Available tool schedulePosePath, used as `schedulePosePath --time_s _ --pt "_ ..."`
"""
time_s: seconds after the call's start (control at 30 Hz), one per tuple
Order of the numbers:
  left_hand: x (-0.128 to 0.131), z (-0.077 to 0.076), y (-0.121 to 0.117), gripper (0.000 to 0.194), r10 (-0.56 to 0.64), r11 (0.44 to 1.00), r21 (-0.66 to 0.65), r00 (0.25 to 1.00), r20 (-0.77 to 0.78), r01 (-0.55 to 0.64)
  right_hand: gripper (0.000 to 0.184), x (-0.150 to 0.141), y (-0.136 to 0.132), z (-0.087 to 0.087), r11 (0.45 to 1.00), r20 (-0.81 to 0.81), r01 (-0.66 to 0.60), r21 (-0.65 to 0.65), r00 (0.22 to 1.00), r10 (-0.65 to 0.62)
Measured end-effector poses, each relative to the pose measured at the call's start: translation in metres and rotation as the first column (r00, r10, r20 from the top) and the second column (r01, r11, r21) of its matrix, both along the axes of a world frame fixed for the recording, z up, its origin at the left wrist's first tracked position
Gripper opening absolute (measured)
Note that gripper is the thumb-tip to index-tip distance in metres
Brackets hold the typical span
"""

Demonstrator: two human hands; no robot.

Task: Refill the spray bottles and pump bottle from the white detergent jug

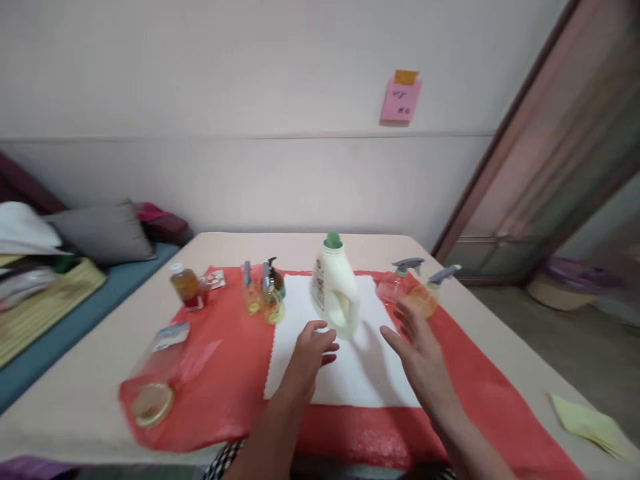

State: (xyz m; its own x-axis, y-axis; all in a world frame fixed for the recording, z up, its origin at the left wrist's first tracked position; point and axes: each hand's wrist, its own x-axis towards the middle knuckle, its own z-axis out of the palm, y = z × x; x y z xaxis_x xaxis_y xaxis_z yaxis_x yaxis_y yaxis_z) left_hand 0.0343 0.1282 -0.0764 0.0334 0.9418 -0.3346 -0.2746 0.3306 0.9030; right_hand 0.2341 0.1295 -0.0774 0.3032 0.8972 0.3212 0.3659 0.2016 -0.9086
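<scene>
A large cream detergent jug (332,283) with a green cap stands upright on a white sheet (345,387). My left hand (315,347) is in front of the jug, fingers curled loosely and apart, with nothing in it. To the right, my right hand (415,343) hovers over the sheet's edge with thumb and fingers spread, also holding nothing. Just beyond it are a pink spray bottle (393,287) and an orange spray bottle (425,297) with grey trigger heads. Left of the sheet stand several small bottles, among them a clear spray bottle with yellowish liquid (273,303).
Red cloth or plastic (225,373) lies under the sheet on a pale table (100,400). At left are a brown bottle (187,287), a clear container (165,350) and a round lid (152,404). A yellow paper stack (593,423) lies at right. A wall (250,187) rises behind.
</scene>
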Motion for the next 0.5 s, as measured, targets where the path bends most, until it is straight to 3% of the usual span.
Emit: schedulePosePath --time_s 0.07,0.17,0.27,0.4,0.5 --pt "-0.012 -0.003 0.008 0.042 0.1 0.995 0.015 0.995 -0.025 -0.1 0.062 -0.007 0.0 -0.009 0.997 0.126 0.028 0.079 0.991 -0.038" --pt "-0.035 -0.009 0.021 0.04 0.269 0.963 0.039 0.958 -0.101 -0.267 0.059 -0.009 0.009 -0.042 0.964 0.333 0.092 0.248 0.927 -0.174" --pt "-0.059 -0.016 0.035 0.035 0.429 0.903 0.121 0.88 -0.204 -0.412 0.045 -0.012 0.015 -0.069 0.915 0.489 0.023 0.403 0.84 -0.236" --pt "-0.082 -0.023 0.053 0.044 0.593 0.804 0.29 0.736 -0.327 -0.519 0.038 -0.024 0.012 -0.072 0.836 0.609 -0.137 0.531 0.748 -0.264" --pt "-0.087 -0.026 0.065 0.059 0.629 0.773 0.375 0.694 -0.351 -0.511 0.035 -0.037 0.008 -0.068 0.826 0.631 -0.195 0.529 0.741 -0.23"
